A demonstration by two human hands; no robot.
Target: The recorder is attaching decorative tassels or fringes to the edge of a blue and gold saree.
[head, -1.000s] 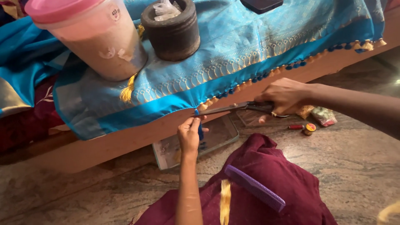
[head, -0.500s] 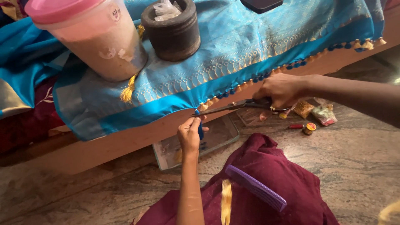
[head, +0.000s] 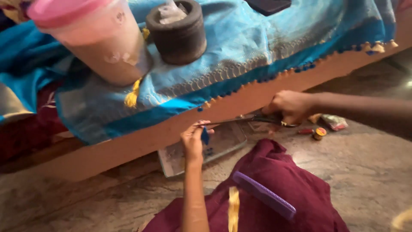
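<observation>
Left hand (head: 193, 139) pinches a blue tassel (head: 205, 136); right hand (head: 289, 107) grips scissors (head: 244, 120) under the cloth's edge (head: 240, 88).

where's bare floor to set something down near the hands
Bare stone floor lies left of the maroon cloth, below the wooden edge. Another patch lies right of that cloth. It is crowded around the right hand with scissors, near the thread spool.

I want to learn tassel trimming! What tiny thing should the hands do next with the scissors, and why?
Probably close the scissors in a small snip. The right hand holds them with the blade tips right at the blue tassel, which the left hand pinches just below the blue cloth's edge, so the threads look ready to cut.
</observation>
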